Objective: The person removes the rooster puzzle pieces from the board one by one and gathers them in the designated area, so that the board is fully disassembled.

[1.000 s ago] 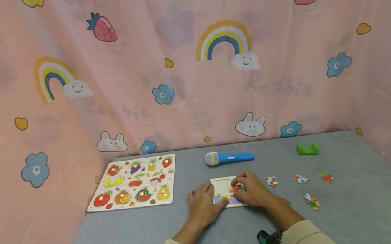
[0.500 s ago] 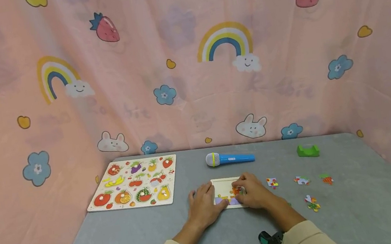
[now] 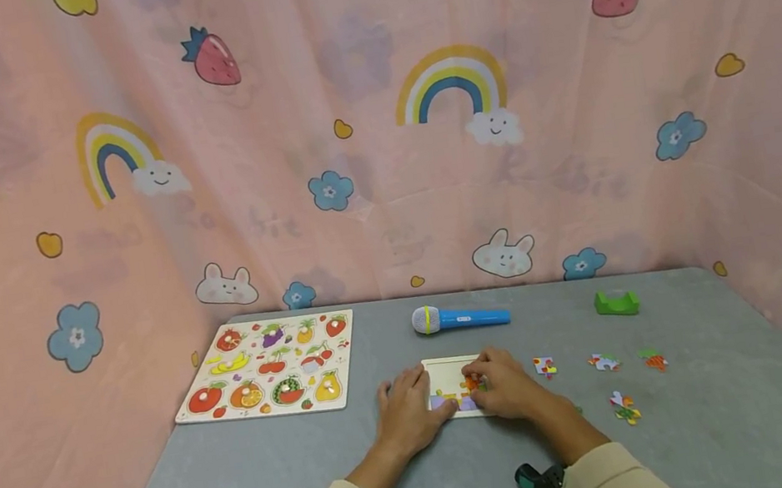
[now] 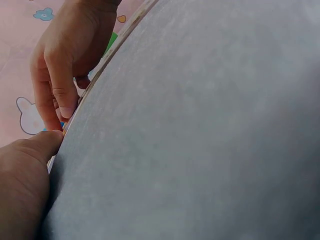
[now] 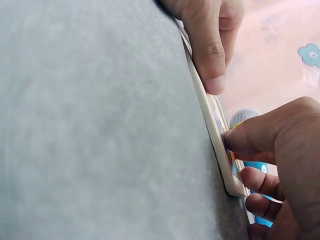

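Note:
A small wooden puzzle tray (image 3: pixel 444 374) lies flat on the grey table in front of the person. Purple and yellow pieces (image 3: pixel 466 404) line its near side, while its upper left shows bare wood. My left hand (image 3: pixel 407 412) rests along the tray's left edge with straight fingers, its thumb pressing on the near rim. Over the tray's right side, my right hand (image 3: pixel 506 383) pinches an orange jigsaw piece (image 3: pixel 472 383) between thumb and fingers, low in the tray. Those fingers partly hide the piece. From the right wrist, the tray's side wall (image 5: pixel 212 135) shows below both thumbs.
Loose jigsaw pieces lie to the right, among them a red-yellow one (image 3: pixel 545 367), a blue-white one (image 3: pixel 604 362) and an orange-green one (image 3: pixel 654 359). Behind stand a blue toy microphone (image 3: pixel 474 318) and a green curved block (image 3: pixel 616 303). A fruit puzzle board (image 3: pixel 260 382) lies left.
My right fingers shift slightly at the orange piece over the tray's right side. The left hand stays in place on the tray. The whole view has dropped a little.

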